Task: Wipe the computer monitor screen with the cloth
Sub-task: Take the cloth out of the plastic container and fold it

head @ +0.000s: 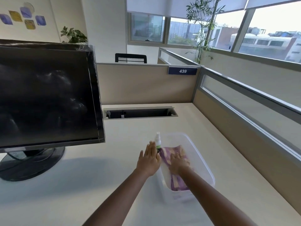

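Right hand (178,162), fingers flat on striped cloth (171,152) in tub (203,162); left hand (150,158), fingers together, may topple spray bottle (158,141).

I see both forearms extended forward. Left hand (150,158) flat, fingers straight together. Right hand (177,163) palm-down, fingers spread.

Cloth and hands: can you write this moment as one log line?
phase: reaching | right hand: on cloth in tub | left hand: open, by spray bottle | monitor: smudged, unwiped
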